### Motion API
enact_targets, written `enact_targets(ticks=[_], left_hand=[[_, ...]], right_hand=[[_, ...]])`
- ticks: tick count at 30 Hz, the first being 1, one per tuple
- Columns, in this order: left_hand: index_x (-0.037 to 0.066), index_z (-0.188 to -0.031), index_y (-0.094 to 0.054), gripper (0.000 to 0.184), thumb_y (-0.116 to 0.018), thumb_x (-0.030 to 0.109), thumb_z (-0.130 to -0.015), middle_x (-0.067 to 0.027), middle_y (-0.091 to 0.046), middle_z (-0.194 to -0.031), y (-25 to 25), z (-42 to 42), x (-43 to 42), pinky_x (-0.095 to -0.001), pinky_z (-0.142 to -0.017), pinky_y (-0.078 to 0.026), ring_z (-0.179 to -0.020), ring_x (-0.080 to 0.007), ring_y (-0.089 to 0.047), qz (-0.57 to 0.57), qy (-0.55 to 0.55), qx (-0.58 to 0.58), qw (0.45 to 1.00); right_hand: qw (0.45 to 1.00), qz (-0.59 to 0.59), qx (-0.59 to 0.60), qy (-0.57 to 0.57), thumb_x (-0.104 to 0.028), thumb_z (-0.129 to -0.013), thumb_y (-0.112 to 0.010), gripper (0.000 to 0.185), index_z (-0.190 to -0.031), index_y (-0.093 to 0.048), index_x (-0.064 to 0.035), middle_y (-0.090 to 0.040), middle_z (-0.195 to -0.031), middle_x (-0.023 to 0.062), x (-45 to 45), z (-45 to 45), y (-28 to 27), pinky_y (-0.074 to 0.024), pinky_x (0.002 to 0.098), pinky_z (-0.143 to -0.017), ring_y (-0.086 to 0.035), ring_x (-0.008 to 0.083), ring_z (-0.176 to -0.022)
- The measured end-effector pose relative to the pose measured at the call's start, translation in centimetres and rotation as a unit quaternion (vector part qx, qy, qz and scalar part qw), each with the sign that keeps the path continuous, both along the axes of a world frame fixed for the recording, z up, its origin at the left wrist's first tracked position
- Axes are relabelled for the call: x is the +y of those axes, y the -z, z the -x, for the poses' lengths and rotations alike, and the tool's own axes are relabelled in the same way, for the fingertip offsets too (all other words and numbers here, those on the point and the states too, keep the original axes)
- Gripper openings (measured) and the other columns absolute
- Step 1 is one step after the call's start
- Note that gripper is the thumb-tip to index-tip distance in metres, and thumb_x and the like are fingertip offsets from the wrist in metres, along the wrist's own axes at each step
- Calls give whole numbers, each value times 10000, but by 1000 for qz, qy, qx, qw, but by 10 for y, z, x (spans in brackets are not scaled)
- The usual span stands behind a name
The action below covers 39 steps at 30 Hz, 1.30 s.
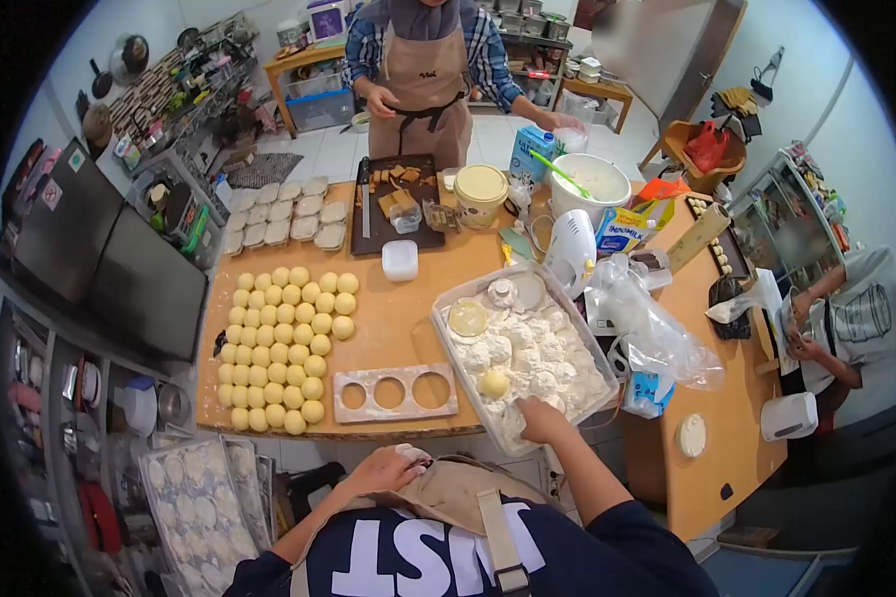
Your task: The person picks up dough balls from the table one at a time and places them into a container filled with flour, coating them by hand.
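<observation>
My right hand (546,422) reaches into a white plastic tub (607,390) of flour, at the near edge. Its fingers are bent down at the flour, and what they grip, if anything, is hidden. Just beyond the fingertips lies a yellow dough ball (493,383). Several flour-coated lumps (543,353) fill the tub, along with a round yellowish disc (468,318). My left hand (393,468) rests against my apron below the table edge, fingers extended, floury and apparently holding nothing. A floured board with three round holes (373,410) lies left of the tub.
Rows of yellow dough balls (279,353) cover the table's left side. Beyond are small filled containers (279,214), a dark tray (373,234) with brown pieces, a white bucket (617,184) and a hand mixer (572,244). One person stands opposite; another is at right.
</observation>
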<state>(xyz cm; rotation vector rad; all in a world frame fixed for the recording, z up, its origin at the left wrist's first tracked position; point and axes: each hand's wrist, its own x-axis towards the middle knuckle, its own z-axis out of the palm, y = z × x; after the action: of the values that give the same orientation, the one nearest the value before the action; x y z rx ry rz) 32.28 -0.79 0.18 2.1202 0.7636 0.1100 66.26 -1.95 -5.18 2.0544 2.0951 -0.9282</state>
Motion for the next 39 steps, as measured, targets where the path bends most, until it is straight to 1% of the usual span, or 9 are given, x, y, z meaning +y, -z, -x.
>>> enact_targets(ticks=[5,9,15,18,21,26,32,35,39], left_hand=[[64,-1081,-583,256,-515,224,-892,-147,-627,-984,2,-11,-24,-397,-812,-470,-940,-330,-594,40,-84,-12,996],[61,-1088,-583,266,-509,231,-898,-149,-624,-993,11,-10,-37,-394,-821,-464,-954,-323,-590,18,-110,-16,994],[47,-1098,-591,285,-506,224,-891,-154,-620,-1019,16,-10,-49,-389,-844,-456,-979,-321,-581,25,-141,-21,989],[46,-1097,-591,288,-496,229,-896,-154,-621,-1015,20,-13,-52,-388,-838,-460,-972,-320,-584,16,-141,-20,990],[47,-1099,-590,293,-488,238,-901,-154,-623,-1010,10,-16,-55,-385,-831,-465,-967,-315,-590,17,-152,-6,988],[47,-1105,-585,299,-493,244,-900,-155,-625,-1012,9,-23,-58,-380,-828,-469,-964,-307,-598,39,-153,12,987],[60,-1115,-583,294,-498,243,-902,-155,-621,-1023,8,-23,-63,-380,-838,-464,-974,-311,-593,47,-175,3,983],[61,-1118,-582,294,-496,245,-905,-161,-618,-1024,12,-23,-64,-380,-845,-459,-982,-312,-589,44,-174,-22,983],[68,-1073,-598,261,-515,234,-889,-138,-624,-962,4,-30,-62,-371,-792,-477,-916,-307,-603,7,-173,-25,985]], right_hand=[[996,71,15,-57,-102,-651,-684,583,-1202,-494,-111,-517,-1112,222,-3,20,12,-478,452,-840,-556,408,-1004],[994,9,79,-70,-58,-664,-650,372,-1034,-612,-61,-585,-1044,219,0,18,32,-475,423,-845,-566,369,-1006],[957,-121,218,146,-11,-645,-583,338,-980,-620,5,-653,-885,203,45,-15,2,-468,399,-821,-606,386,-873],[946,-96,287,114,9,-652,-571,356,-1007,-597,19,-631,-954,223,65,-21,18,-463,402,-844,-593,380,-924],[986,-145,80,-30,-33,-665,-616,407,-1066,-563,15,-610,-1011,226,67,-7,30,-466,406,-855,-579,343,-991],[991,-117,-31,60,-117,-667,-672,365,-1002,-552,-34,-523,-1097,224,54,49,8,-464,485,-852,-535,406,-1018],[955,-101,-9,-279,-4,-692,-591,440,-1118,-494,-55,-532,-1011,187,35,10,54,-471,443,-815,-542,367,-990],[988,-72,33,-136,15,-681,-581,391,-1060,-504,-42,-530,-1022,191,38,0,11,-464,434,-830,-535,362,-997],[977,-196,66,-45,-7,-648,-650,533,-1150,-474,-36,-519,-1122,219,49,-11,7,-437,421,-906,-497,387,-1083]])
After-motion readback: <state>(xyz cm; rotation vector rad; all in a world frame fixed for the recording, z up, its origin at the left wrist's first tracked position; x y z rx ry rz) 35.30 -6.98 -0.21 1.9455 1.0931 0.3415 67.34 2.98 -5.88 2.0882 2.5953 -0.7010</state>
